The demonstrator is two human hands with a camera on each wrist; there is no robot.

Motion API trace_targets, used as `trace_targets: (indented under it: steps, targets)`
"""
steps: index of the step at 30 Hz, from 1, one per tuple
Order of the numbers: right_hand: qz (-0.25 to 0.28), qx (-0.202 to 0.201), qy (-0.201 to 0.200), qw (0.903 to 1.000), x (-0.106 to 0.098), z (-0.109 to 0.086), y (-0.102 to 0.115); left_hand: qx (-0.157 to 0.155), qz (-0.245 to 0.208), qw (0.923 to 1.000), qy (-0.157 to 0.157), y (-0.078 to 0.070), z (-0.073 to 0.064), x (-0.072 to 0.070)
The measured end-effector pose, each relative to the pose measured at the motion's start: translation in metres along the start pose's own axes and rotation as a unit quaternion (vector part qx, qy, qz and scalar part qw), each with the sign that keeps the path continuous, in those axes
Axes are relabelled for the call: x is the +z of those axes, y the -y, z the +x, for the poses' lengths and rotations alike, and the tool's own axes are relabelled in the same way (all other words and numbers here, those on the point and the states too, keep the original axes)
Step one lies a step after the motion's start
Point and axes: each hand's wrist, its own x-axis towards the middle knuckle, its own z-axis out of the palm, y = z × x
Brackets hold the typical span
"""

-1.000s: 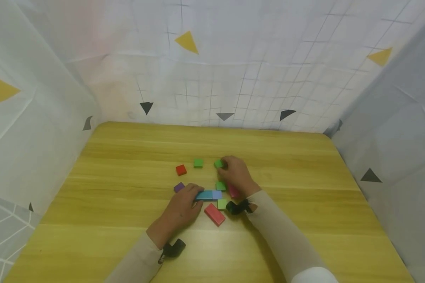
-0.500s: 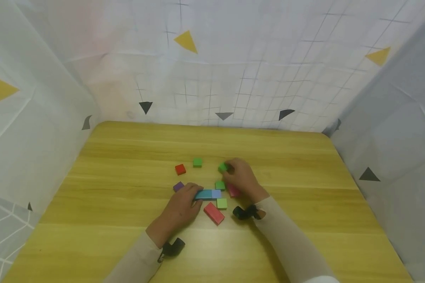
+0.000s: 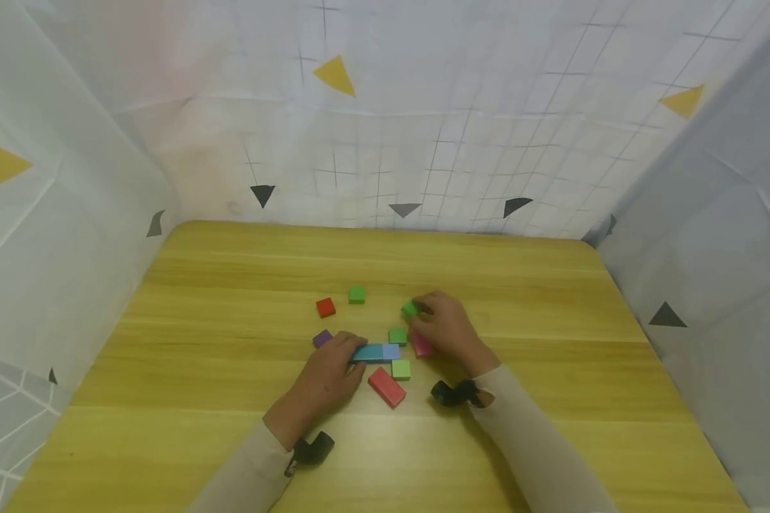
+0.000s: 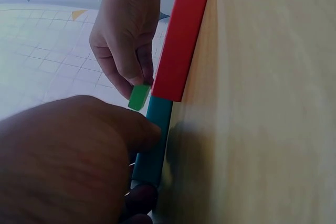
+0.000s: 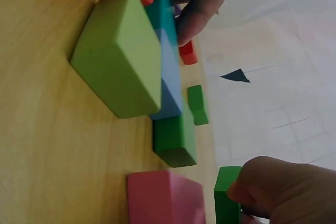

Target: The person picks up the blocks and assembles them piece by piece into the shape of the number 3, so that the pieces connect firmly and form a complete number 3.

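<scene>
While the left hand (image 3: 330, 370) rests fingertips on the teal block (image 3: 368, 352), pinning it to the wooden table (image 3: 231, 320), the risk sits right beside it: a nudge from those curled fingers could shove the teal block and the pale blue block (image 3: 392, 350) touching its 3 o'clock end out of line. Nearest of all, the long red block (image 3: 388, 387) lies at 5 o'clock of that hand, the light green block (image 3: 401, 368) just beside it. Further out, the right hand (image 3: 445, 328) pinches a small green cube (image 3: 411, 308) between thumb and fingertips, lifted off the table in the wrist views. A slipping pinch could drop it onto the green block (image 3: 398, 335) or pink block (image 3: 421, 346) beneath. Far off at 11 o'clock sit the purple block (image 3: 323, 338), red cube (image 3: 325, 307) and another green cube (image 3: 356, 294).
</scene>
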Motion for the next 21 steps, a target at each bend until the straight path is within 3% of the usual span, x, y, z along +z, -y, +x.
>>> trace_targets:
  steps: [11, 21]
  targets:
    - [0.008, -0.016, -0.02, 0.9996, -0.013, -0.023, 0.006, -0.009, -0.002, 1.0, 0.003, -0.002, 0.0, -0.001]
    - [0.032, -0.016, -0.004, 0.9994, -0.011, -0.04, 0.003, -0.009, -0.008, 0.9999, 0.002, -0.001, 0.0, 0.001]
